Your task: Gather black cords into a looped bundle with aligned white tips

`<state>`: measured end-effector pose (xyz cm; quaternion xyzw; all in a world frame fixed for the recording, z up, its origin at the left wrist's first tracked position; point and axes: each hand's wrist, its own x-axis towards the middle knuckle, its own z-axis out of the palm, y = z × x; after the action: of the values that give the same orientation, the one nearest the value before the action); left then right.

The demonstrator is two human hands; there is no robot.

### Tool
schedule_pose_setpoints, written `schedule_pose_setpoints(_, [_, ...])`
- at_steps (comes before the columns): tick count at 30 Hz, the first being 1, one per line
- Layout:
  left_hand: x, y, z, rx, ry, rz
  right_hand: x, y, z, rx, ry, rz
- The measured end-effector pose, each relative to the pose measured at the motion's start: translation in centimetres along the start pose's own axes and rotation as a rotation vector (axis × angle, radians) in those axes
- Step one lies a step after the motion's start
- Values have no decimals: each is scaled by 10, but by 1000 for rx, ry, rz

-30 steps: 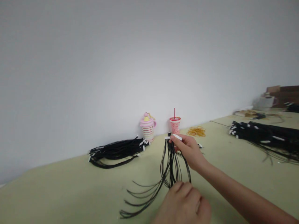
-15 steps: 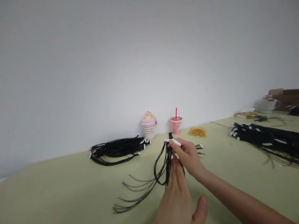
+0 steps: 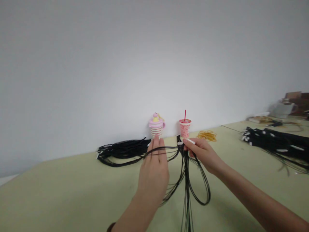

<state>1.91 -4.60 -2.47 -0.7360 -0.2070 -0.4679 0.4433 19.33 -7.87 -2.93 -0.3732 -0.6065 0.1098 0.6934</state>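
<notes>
Pinched between the thumb and fingers of my right hand (image 3: 201, 151) is the white connector end of a black cable bundle (image 3: 186, 164). Its strands loop to the right and hang down toward the table's front edge. My left hand (image 3: 154, 170) is to the left of the bundle, fingers stretched out and pointing at the wall. Several black strands run sideways across those fingers; whether any are caught between them is hard to see. Just behind the left fingertips lies a pile of black cables (image 3: 123, 149), its right end partly hidden.
Against the wall stand a pink striped cup (image 3: 156, 127) and a pink cup with a red straw (image 3: 184, 129). Yellow rubber bands (image 3: 207, 135) lie right of them. A larger heap of black cables (image 3: 277, 140) with white connectors covers the right side of the table (image 3: 72, 193).
My left hand has moved left and forward from beneath the right hand, with strands now spread across its fingers. The right hand keeps its pinch, while the bundle's strands hang in wider loops.
</notes>
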Motion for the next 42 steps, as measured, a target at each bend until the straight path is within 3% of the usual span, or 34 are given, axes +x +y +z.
schedule_pose_setpoints(5, [12,-26,-19,-452,-290,-129,-12,-10,7,336,-339,122])
schedule_pose_setpoints(7, [15,-26,-29,-756,-505,-171,-15,-11,11,450,-472,175])
schedule_pose_setpoints(9, [16,-24,-35,-1055,-663,-242,-17,-9,15,516,-546,204])
schedule_pose_setpoints(11, [16,-22,-36,-1256,-726,-332,-19,-7,19,503,-541,187])
schedule_pose_setpoints(13, [16,-19,-35,-1317,-762,-408,-19,-6,23,440,-480,152])
schedule_pose_setpoints(18, [16,-10,-42,-1165,-925,-456,-19,-4,25,347,-405,148])
schedule_pose_setpoints(21, [17,-7,-52,-1173,-958,-364,-16,-1,23,380,-432,166])
schedule_pose_setpoints(24, [17,-7,-60,-1221,-1030,-161,-12,6,20,419,-426,170])
schedule_pose_setpoints(26, [17,-6,-62,-1136,-974,-91,-11,10,19,431,-413,188])
schedule_pose_setpoints(29, [17,-3,-58,-892,-707,-145,-10,13,19,416,-460,235])
schedule_pose_setpoints(31, [17,-1,-51,-826,-596,-201,-11,12,20,399,-500,253])
schedule_pose_setpoints(33, [16,0,-44,-889,-592,-270,-11,10,19,354,-501,239])
schedule_pose_setpoints(38, [14,-1,-34,-1026,-746,-513,-11,11,17,226,-559,196])
schedule_pose_setpoints(42, [14,-3,-34,-839,-589,-413,-10,17,18,401,-685,245])
